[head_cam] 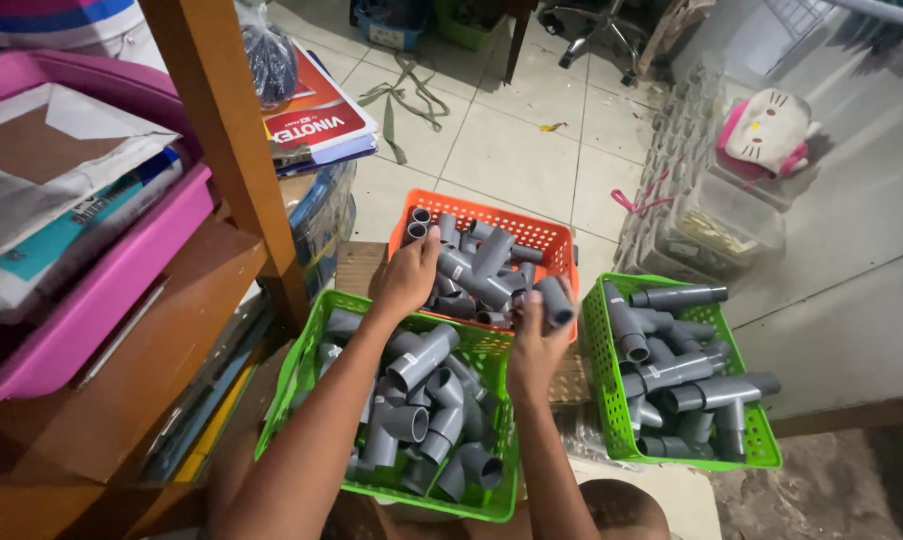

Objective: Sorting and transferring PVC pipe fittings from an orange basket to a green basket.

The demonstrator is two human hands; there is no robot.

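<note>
The left hand [406,280] reaches into the orange basket [556,240], its fingers curled down among the grey pipe fittings; whether they grip one I cannot tell. The right hand [536,340] has its fingers closed around a grey fitting [553,300] at the orange basket's near edge. Two green baskets [306,365] [599,370] of fittings sit nearer, side by side.

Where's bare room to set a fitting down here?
Bare: white tiled floor beyond the orange plastic basket. Crowded: all three baskets, orange and both green ones, heaped with grey pipe fittings; left hand, right hand over them.
</note>
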